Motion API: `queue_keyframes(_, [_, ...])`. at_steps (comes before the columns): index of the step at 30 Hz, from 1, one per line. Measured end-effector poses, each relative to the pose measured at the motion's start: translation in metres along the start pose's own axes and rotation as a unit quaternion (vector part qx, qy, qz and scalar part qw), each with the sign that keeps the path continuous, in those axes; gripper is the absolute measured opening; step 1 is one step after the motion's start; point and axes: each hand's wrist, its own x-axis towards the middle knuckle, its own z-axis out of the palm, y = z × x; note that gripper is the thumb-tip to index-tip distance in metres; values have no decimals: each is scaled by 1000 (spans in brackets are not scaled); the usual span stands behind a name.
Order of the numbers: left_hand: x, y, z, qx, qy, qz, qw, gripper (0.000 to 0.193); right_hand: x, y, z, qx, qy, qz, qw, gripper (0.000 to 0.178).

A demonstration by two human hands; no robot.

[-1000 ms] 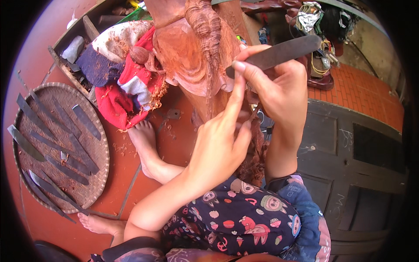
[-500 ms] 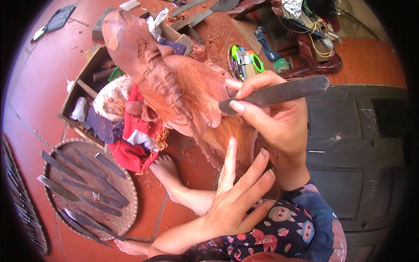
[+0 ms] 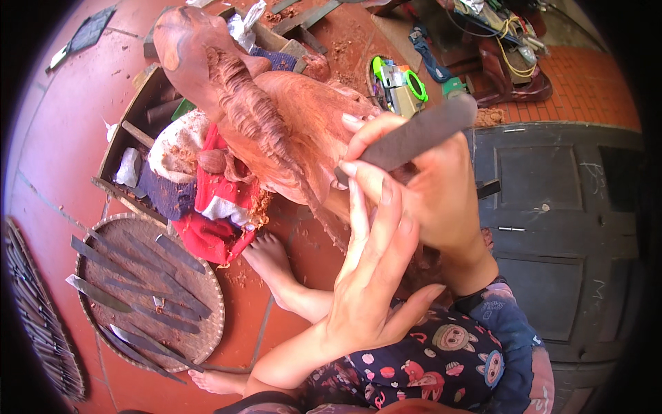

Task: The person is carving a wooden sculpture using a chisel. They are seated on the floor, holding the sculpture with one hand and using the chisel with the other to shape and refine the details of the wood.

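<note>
A large reddish-brown wood carving (image 3: pixel 296 117) with ridged, rope-like folds leans across the middle, its rounded end at upper left. My right hand (image 3: pixel 438 186) is closed round a flat dark carving chisel (image 3: pixel 420 134), its tip down against a curled edge of the carving. My left hand (image 3: pixel 365 290) lies just below, fingers stretched out, fingertips at the right hand's fingers near the chisel's tip. It grips nothing that I can see. The right hand's fingers and my left hand partly hide the carving's lower part.
A round woven tray (image 3: pixel 214 331) of several dark blades lies on the red tiled floor at lower left, beside another tool-filled tray (image 3: pixel 45 324). A wooden box (image 3: pixel 110 159) with cloths stands behind a bare foot (image 3: pixel 265 259). Dark panelled doors (image 3: pixel 538 172) are on the right.
My left hand has moved up to the chisel's tip, its fingers closer together. The chisel has tilted more steeply, and its tip has shifted slightly left and down on the carving.
</note>
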Motion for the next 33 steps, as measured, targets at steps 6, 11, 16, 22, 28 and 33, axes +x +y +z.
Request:
queue_keyframes(6, [12, -5, -4, -11, -29, 16, 999, 93, 9, -6, -4, 54, -20, 53, 997, 7])
queue_keyframes(11, [15, -3, -12, 22, -51, -12, 998, 90, 12, -9, -7, -13, -45, 79, 996, 6])
queue_keyframes(16, [16, 2, -16, 15, -57, -61, 996, 87, 13, -2, -3, -20, -16, -37, 999, 7])
queue_keyframes(22, [19, 3, -15, 5, -40, -41, 998, 86, 12, 2, -2, 1, -1, 2, 1000, 8])
queue_keyframes(28, [23, 1, -14, 35, -36, -85, 995, 84, 18, 6, -4, 51, -23, 82, 995, 11])
queue_keyframes(33, [21, 0, -13, 27, -29, -42, 998, 83, 19, 5, -4, 66, -48, -7, 997, 9])
